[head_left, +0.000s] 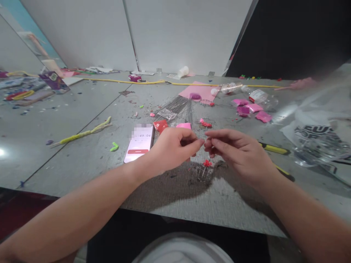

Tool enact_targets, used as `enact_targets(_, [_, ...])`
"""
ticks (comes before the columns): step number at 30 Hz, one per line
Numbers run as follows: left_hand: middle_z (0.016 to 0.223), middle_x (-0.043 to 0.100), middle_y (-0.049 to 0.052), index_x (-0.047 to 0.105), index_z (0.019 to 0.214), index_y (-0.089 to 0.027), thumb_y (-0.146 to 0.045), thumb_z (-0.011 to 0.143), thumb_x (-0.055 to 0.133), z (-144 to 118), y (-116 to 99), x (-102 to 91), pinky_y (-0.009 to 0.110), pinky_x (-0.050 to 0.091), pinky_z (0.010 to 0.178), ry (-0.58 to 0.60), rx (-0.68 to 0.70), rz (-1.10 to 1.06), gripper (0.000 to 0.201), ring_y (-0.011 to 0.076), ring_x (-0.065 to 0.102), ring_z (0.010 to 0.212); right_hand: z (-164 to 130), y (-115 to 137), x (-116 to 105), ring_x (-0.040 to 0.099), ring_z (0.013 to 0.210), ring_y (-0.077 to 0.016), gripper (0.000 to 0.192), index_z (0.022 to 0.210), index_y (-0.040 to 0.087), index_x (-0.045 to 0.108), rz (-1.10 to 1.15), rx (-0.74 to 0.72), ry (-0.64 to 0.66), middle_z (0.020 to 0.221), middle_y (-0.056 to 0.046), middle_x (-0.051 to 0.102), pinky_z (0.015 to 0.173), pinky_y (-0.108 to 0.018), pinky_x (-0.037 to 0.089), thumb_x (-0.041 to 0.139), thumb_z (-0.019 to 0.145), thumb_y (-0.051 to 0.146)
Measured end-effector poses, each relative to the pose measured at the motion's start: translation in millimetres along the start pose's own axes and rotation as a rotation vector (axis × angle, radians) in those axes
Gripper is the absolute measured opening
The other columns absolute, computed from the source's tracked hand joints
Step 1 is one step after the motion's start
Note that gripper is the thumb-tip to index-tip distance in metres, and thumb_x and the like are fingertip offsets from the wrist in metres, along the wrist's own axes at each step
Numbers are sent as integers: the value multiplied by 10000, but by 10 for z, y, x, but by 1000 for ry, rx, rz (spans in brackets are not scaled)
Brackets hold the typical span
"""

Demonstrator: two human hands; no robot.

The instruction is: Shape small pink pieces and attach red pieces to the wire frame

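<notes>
Both hands meet fingertip to fingertip above a grey table (82,153), the left hand (175,148) and right hand (236,151) each pinched on something too fine to make out. Just below them on the table stands a small wire piece with red beads (206,168). A phone (139,143) lies beside the left wrist, a bundle of thin wires (178,107) behind it, and pink packets (251,109) farther right.

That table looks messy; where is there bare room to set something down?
Barest is the table stretch between the phone and the purple box, crossed only by a yellow-green pipe cleaner. Crowded: behind both hands, around the pink paper, bottles and wire bundle.
</notes>
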State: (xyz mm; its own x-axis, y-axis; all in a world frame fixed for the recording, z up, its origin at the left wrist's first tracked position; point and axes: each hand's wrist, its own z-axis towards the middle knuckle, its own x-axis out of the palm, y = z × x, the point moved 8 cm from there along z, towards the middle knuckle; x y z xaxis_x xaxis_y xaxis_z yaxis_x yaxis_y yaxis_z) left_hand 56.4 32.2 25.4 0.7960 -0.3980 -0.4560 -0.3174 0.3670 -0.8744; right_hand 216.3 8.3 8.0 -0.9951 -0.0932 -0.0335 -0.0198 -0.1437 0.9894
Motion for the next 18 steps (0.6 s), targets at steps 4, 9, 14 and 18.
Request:
enact_targets(4, [629,634,-5,601,699,-158,-441,947,645,39,150,43,188,415,469,88,-158,-179,379,73,562,519,-32,79,-41,719,764,-169,114,986,289,822,-98,-102,-25,819,-21,769,700,-328,600,736,914,315])
enact_targets(9, [631,626,-6,631,728,-155,-467,942,661,70,218,36,179,433,482,101,-196,-222,380,71,569,536,-63,127,-71,747,733,-172,61,897,283,828,-136,-102,-75,778,-16,788,696,-322,628,785,858,264])
enact_targets(14, [637,634,-3,630,708,-153,-465,924,681,71,225,56,184,427,482,125,-197,-242,383,68,563,535,-80,184,-91,754,752,-175,75,850,294,836,-186,-113,-112,832,-12,811,699,-308,633,862,780,295])
enact_targets(18, [642,641,-9,634,703,-155,-444,884,732,66,223,93,191,427,478,154,-226,-266,354,67,555,526,-86,222,-80,735,661,-159,121,830,281,840,-262,-94,-130,758,-15,805,613,-274,612,895,742,343])
